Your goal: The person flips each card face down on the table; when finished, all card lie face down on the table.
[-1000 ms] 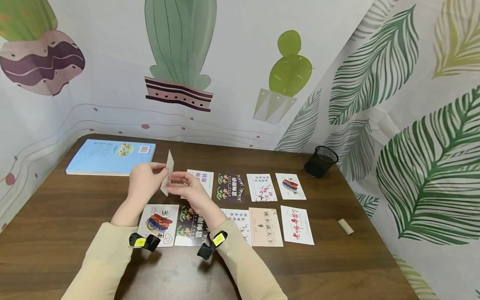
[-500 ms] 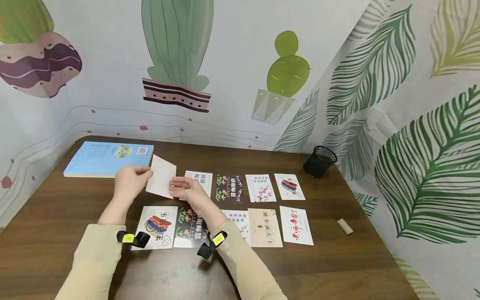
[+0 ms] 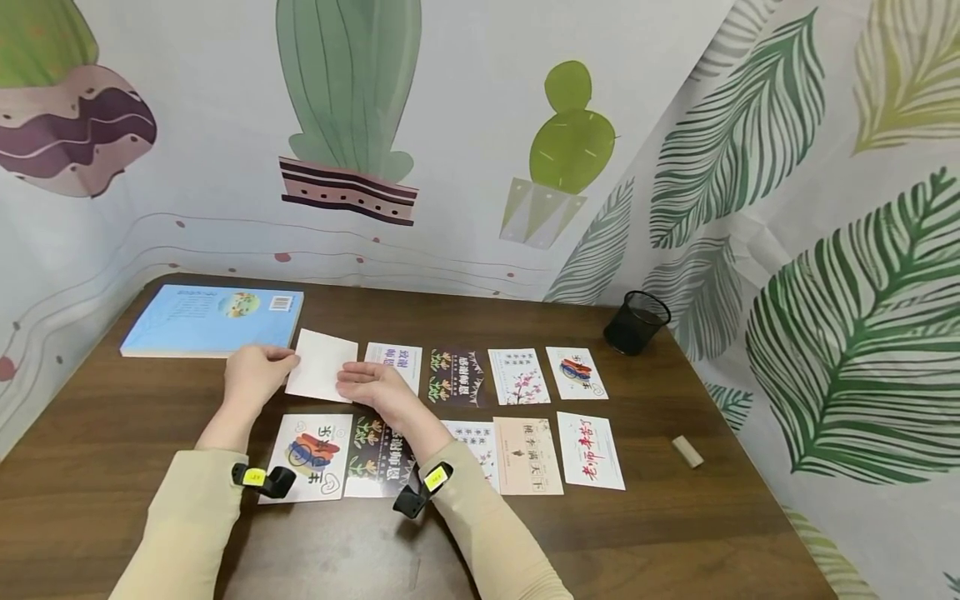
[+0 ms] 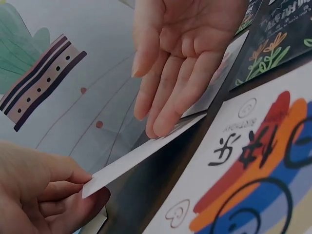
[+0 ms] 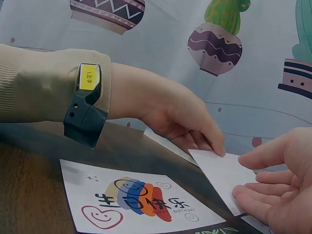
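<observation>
My left hand point(image 3: 255, 379) pinches one edge of a card point(image 3: 318, 367) between thumb and fingers. The card's plain white side faces up; its other side is hidden. Opposite, my right hand point(image 3: 382, 396) has its fingers extended, and in the left wrist view those fingertips point(image 4: 161, 129) rest on the card's white face. The card slants above the dark table point(image 4: 146, 178). Just nearer to me lies a birthday card point(image 3: 311, 454) with colour stripes and smiley faces. Beside it is a dark flower card point(image 3: 375, 454), partly behind my right wrist.
A blue book point(image 3: 210, 321) lies back left. Rightward, the back row has a purple-lettered card point(image 3: 405, 358), dark flower card point(image 3: 457, 377), blossom card point(image 3: 519, 377) and striped card point(image 3: 576, 373). A beige card point(image 3: 528, 454), red-lettered card point(image 3: 591, 450), mesh cup point(image 3: 636, 323) and small block point(image 3: 687, 452) are farther right.
The card was edge-on and upright between both hands; it has turned white side up and come lower. My left hand has moved left with it, while the right hand stays near its place.
</observation>
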`<move>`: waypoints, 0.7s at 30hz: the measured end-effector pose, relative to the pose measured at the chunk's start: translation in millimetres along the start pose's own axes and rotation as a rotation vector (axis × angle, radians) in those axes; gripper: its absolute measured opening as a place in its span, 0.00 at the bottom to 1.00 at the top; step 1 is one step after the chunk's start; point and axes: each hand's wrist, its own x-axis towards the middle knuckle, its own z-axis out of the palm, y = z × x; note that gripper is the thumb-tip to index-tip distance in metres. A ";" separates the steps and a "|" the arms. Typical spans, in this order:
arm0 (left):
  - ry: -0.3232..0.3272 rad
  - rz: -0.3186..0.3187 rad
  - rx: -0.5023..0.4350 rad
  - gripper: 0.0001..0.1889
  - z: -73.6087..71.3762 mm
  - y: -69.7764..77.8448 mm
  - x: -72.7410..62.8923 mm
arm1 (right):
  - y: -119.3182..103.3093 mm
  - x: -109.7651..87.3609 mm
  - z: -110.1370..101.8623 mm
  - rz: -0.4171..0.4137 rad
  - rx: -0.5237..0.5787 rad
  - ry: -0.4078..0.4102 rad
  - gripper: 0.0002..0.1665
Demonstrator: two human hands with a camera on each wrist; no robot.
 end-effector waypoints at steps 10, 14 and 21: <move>-0.041 -0.043 0.071 0.21 1.3 -7.6 0.9 | 3.9 0.5 -0.4 0.019 -0.009 -0.008 0.26; -0.079 -0.073 0.089 0.23 2.0 -7.4 0.6 | 3.8 -0.3 -0.5 0.016 -0.020 -0.015 0.27; -0.056 -0.071 0.107 0.23 5.7 -7.8 -0.3 | 1.9 -0.6 -2.0 0.011 -0.063 -0.036 0.27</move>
